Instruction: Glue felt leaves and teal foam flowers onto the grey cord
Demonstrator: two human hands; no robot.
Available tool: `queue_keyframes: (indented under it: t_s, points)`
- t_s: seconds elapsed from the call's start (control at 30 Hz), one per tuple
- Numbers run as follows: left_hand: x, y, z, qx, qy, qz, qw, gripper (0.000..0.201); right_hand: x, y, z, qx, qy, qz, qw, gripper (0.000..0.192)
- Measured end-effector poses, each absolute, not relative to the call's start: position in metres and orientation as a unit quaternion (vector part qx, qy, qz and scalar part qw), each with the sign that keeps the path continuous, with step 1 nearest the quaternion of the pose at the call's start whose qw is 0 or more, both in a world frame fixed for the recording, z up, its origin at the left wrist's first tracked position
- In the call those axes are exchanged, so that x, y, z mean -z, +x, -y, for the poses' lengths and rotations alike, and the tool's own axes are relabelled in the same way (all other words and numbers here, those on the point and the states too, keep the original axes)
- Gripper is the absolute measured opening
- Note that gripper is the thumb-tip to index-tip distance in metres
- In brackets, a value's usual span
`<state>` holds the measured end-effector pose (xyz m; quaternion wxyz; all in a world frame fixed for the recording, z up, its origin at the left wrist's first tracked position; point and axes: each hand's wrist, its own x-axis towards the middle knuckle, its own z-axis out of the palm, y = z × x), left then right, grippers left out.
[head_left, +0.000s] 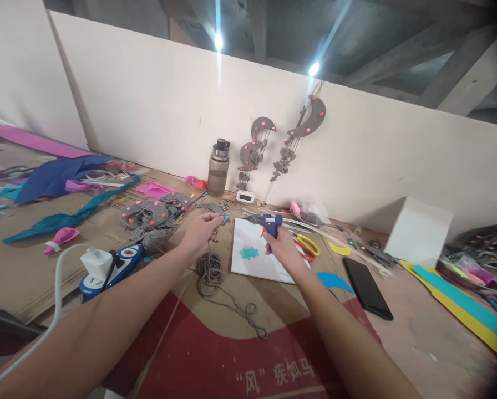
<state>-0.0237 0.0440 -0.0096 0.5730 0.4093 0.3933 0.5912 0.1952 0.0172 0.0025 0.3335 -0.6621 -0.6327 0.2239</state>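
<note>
1. Two hands work above the cluttered surface (419,332); the left hand (201,233) is pinched shut on a small teal piece (226,218) at its fingertips.
2. Grey cord (210,271) lies coiled just below that hand.
3. White sheet (259,255) with a teal shape sits between the hands.
4. Right hand (284,249) is wrapped around a blue glue gun (270,221), whose nozzle points left at the piece.

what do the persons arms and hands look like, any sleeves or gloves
Both arms are bare right to the bottom edge of the view: no sleeves show. The left hand and right hand wear no gloves. No watch, bracelet or ring is visible on either, and no marks or tattoos on the forearms.
</note>
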Motion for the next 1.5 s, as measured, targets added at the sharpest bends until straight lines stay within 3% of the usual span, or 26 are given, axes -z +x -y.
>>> queue_keyframes:
  t_s: [0.27, 0.4, 0.47, 0.53, 0.67, 0.8, 0.97, 1.1, 1.3, 1.5]
  points:
    - [0.012, -0.014, -0.034, -0.583, 0.512, -0.384, 0.501, 0.022, -0.001, 0.214, -0.017, -0.076, -0.711, 0.643, 0.272, 0.013]
    - [0.009, -0.014, -0.03, -0.59, 0.562, -0.415, 0.404, 0.018, -0.006, 0.198, -0.007, 0.037, -0.639, 0.672, 0.374, 0.014]
    - [0.004, -0.014, -0.026, -0.597, 0.599, -0.43, 0.315, 0.015, -0.006, 0.181, -0.001, -0.045, -0.566, 0.682, 0.461, 0.013]
    - [-0.002, -0.014, -0.021, -0.6, 0.645, -0.43, 0.2, 0.01, -0.004, 0.16, 0.005, -0.224, -0.489, 0.656, 0.53, 0.018]
    - [-0.011, -0.011, -0.01, -0.583, 0.697, -0.41, 0.082, 0.003, -0.001, 0.126, 0.017, -0.518, -0.346, 0.53, 0.576, 0.038]
    - [-0.01, -0.007, -0.007, -0.583, 0.66, -0.427, 0.208, 0.008, -0.005, 0.122, 0.021, -0.553, -0.377, 0.491, 0.558, 0.034]
    - [-0.008, -0.004, -0.007, -0.564, 0.601, -0.428, 0.37, 0.013, -0.008, 0.138, 0.018, -0.361, -0.479, 0.613, 0.514, 0.01]
    - [-0.011, -0.003, -0.005, -0.557, 0.597, -0.435, 0.381, 0.012, -0.009, 0.145, 0.015, -0.215, -0.513, 0.673, 0.488, 0.013]
    - [-0.014, -0.002, -0.002, -0.548, 0.633, -0.453, 0.307, 0.008, -0.005, 0.14, 0.018, -0.286, -0.491, 0.648, 0.507, 0.01]
    - [-0.012, -0.001, -0.004, -0.535, 0.59, -0.457, 0.396, 0.009, -0.008, 0.142, 0.022, -0.162, -0.507, 0.689, 0.492, 0.007]
